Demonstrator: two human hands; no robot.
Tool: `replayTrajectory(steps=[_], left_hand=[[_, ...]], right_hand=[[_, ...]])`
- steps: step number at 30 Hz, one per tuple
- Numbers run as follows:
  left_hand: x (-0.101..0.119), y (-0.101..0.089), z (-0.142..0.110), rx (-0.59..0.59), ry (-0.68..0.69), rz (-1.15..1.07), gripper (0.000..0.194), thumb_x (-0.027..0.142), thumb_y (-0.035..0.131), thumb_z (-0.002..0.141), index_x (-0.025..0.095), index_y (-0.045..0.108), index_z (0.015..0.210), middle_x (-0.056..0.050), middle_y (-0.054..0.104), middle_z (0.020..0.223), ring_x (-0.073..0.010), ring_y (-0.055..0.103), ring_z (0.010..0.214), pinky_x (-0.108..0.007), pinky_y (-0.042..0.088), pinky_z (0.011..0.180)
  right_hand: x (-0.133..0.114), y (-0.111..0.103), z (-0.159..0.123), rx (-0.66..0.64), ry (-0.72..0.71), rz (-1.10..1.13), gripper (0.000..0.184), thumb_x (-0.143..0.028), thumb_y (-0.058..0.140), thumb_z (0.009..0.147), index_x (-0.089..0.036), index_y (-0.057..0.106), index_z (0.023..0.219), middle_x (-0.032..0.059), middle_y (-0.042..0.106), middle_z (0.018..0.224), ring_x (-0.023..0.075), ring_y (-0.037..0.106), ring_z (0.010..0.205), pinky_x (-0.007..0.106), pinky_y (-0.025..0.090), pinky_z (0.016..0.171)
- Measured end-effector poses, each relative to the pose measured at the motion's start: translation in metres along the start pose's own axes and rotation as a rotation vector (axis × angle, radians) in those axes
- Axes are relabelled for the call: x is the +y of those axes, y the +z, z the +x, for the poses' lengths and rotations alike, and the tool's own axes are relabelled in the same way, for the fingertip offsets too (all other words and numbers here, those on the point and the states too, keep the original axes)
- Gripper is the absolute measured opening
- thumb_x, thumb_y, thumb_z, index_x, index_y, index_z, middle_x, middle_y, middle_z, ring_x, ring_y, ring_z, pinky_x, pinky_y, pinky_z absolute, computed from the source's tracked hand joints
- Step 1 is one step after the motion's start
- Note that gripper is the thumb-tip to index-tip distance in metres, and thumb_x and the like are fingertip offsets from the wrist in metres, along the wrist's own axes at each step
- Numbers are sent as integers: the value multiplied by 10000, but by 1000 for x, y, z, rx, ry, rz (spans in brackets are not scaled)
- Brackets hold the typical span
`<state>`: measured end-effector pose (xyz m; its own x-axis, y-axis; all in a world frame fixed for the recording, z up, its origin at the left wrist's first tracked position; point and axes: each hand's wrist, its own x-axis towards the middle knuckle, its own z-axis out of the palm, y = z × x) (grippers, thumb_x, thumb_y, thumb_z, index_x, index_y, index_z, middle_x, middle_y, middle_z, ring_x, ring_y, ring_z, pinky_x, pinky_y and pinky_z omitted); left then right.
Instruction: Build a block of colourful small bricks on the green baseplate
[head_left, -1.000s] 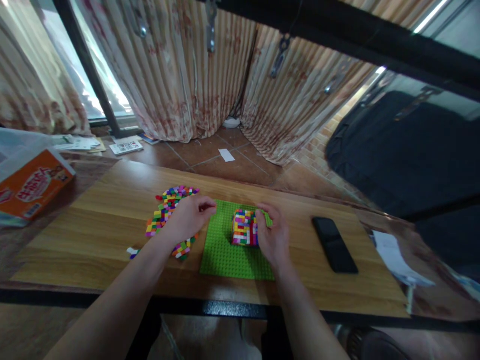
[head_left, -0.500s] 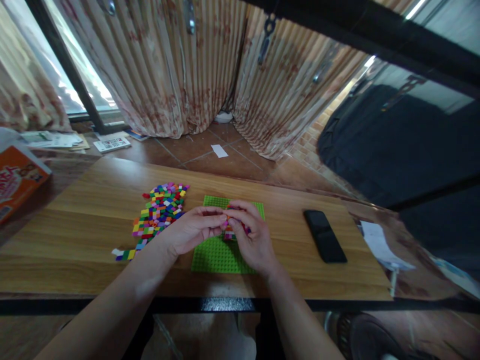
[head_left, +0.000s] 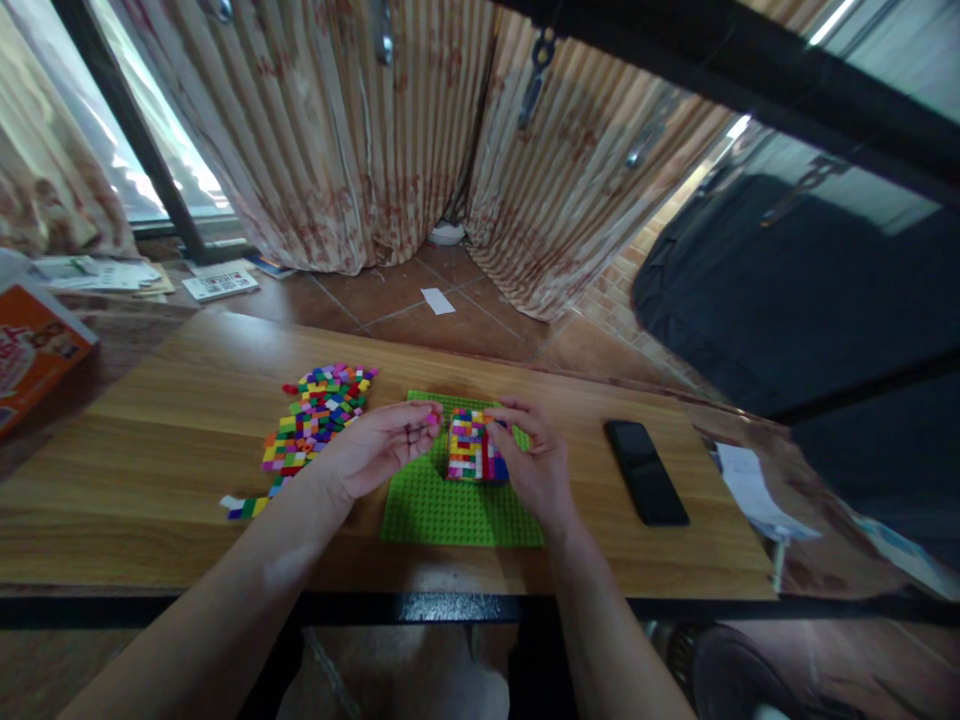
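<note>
While the left hand [head_left: 382, 446] pinches a pink brick [head_left: 432, 419] just left of the brick block [head_left: 468, 450], the right hand [head_left: 534, 457] touches the block's right side, its grip unclear; between them, the block sits on a green baseplate [head_left: 450, 518], loose bricks [head_left: 322, 408] farther left.

A room in a home seems to be shown. Floral, pleated curtains [head_left: 360, 130] are hung down to the floor across the upper middle, and a bright window [head_left: 180, 165] is partly covered at upper left. Brown tiles [head_left: 390, 295] are laid at centre. Loose papers [head_left: 97, 275] and an orange printed package [head_left: 37, 345] are seen at the left edge.
</note>
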<state>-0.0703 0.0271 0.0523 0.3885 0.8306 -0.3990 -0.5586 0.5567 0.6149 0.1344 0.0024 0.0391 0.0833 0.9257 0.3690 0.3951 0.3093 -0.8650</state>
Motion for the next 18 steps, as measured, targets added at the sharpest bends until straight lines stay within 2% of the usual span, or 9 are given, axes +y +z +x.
replayTrajectory(steps=[4,10,18], left_hand=[[0,1,1,58,7,-10,215,-4,528,851,63,730,825,-70,695,772,-86,624,658,-168,531,638],[-1,1,2,90,30,45,216,-26,548,808,70,738,770,-63,667,705,-81,600,626,-152,510,585],[-2,-1,4,141,55,82,206,-14,562,821,71,743,775,-63,678,713,-80,616,631,-152,512,584]], right_hand=[[8,-6,0,-61,21,-107,121,-299,669,834,-297,775,891,55,628,1177,234,577,1149,463,426,1029],[9,-13,-1,-144,28,-130,113,-318,675,832,-300,776,878,56,626,1178,244,574,1147,497,416,1031],[13,-10,0,-136,68,-109,75,-262,697,787,-275,770,804,56,636,1145,239,588,1118,490,410,1035]])
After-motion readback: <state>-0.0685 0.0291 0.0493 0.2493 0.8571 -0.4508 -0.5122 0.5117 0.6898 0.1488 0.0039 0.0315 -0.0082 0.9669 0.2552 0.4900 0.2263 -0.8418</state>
